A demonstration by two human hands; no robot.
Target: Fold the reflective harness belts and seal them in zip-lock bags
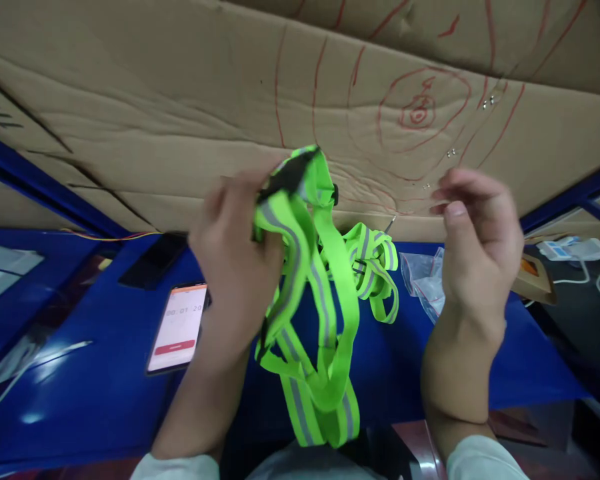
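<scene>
From left hand [235,260], green straps [347,293] point downward, long axis near vertical

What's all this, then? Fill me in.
A person is holding up a tangle of bright green straps with grey stripes in the left hand, so that loops hang down in front of the blue tabletop. The right hand is raised off to the side, fingers curled, holding nothing. Behind the hanging straps lies a second green bundle, with a clear plastic bag to its right. A phone with a lit screen lies on the left.
</scene>
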